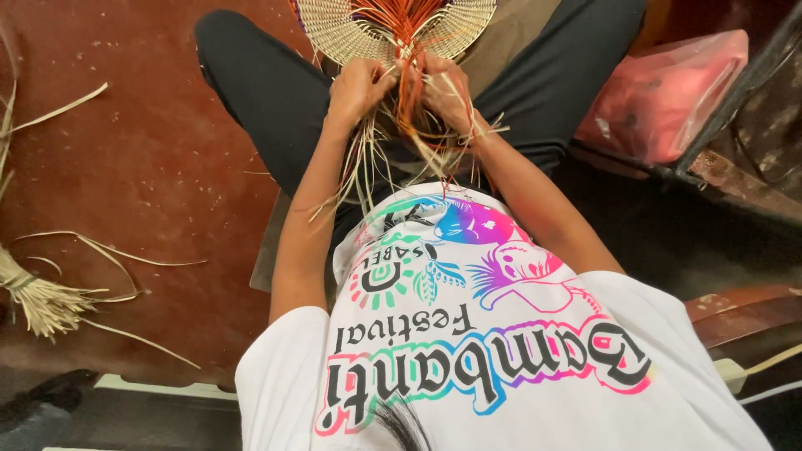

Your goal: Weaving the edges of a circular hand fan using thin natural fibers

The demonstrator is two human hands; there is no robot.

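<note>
Both the left hand (357, 88) and right hand (447, 92) have fingers clamped on orange and pale straw strands (407, 50) of a round woven fan (334, 25) over the lap, a pink plastic bag (668, 92) lying beside the right knee.

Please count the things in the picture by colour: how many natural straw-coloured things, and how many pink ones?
Straw-coloured: 2, woven fan piece at the hands, tied straw bundle on floor
Pink: 1, plastic bag
Total: 3

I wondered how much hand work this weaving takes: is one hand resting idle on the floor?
No: both the left hand and right hand grip the straw strands below the woven fan.
</note>
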